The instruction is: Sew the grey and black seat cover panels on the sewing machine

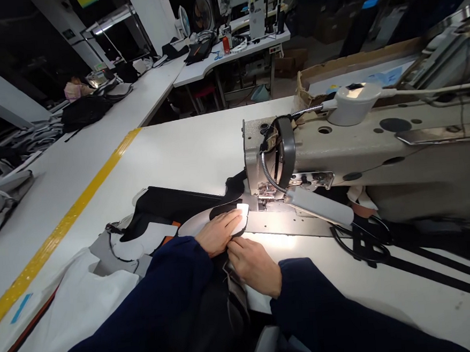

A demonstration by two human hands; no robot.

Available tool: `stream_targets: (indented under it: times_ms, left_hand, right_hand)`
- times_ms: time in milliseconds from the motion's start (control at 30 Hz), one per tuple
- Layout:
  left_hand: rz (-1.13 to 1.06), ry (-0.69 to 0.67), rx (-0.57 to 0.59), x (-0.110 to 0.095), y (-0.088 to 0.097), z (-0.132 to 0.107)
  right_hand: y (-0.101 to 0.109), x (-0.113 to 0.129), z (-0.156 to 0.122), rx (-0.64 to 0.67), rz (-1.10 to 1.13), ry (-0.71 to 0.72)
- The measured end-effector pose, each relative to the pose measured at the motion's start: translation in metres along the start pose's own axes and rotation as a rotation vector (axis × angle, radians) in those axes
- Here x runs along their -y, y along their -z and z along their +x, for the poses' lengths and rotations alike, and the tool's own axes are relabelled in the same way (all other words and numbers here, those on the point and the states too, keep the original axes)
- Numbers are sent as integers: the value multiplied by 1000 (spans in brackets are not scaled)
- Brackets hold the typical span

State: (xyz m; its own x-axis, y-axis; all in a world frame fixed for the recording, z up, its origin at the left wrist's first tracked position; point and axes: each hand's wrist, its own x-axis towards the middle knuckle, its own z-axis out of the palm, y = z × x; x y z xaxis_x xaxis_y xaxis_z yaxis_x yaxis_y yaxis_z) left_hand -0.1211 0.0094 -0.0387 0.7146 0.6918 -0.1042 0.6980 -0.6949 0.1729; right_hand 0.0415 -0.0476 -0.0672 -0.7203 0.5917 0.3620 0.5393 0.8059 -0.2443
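Observation:
My left hand (220, 234) lies with its fingers stretched flat over a black fabric piece with a white patch (242, 212), just left of the needle area of a sewing machine (266, 195). Closer to me, my right hand (254, 266) is closed in a pinch at the near edge of that fabric; its fingertips are partly hidden. The two hands almost touch. Dark cloth (172, 199) spreads leftward from the machine, with a white curved piece (147, 241) on it. Grey and black material (236, 294) hangs below my hands over the table edge.
Black-handled scissors (362, 245) and black straps (435, 274) lie right of my hands. A lamp (321, 205) shines beside the needle. Yellow tape (69, 220) crosses the white table. A cardboard box (356, 63) stands behind the machine; a person (76, 89) sits far left.

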Motion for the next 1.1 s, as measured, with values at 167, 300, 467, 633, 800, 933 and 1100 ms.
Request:
stream_targets:
  times_ms: [167, 300, 467, 633, 800, 933, 1100]
  left_hand:
    - [-2, -27, 44, -6, 1, 22]
    - [-12, -60, 25, -8, -1, 37]
    - [-15, -52, -15, -15, -3, 45]
    - [16, -38, -15, -20, -4, 48]
    - [33, -43, -2, -21, -4, 48]
    - [70, -64, 25, -21, -1, 48]
    - [94, -58, 64, -25, 7, 45]
  right_hand:
    - [13, -17, -8, 55, 56, -51]
    - [19, -28, -13, 39, 38, -55]
    - [23, -35, -19, 22, 38, -55]
    - [27, -36, -22, 21, 27, -59]
    - [26, -32, -23, 33, -16, -67]
    - [23, -26, -24, -2, -41, -56]
    - [20, -20, -29, -25, -57, -81]
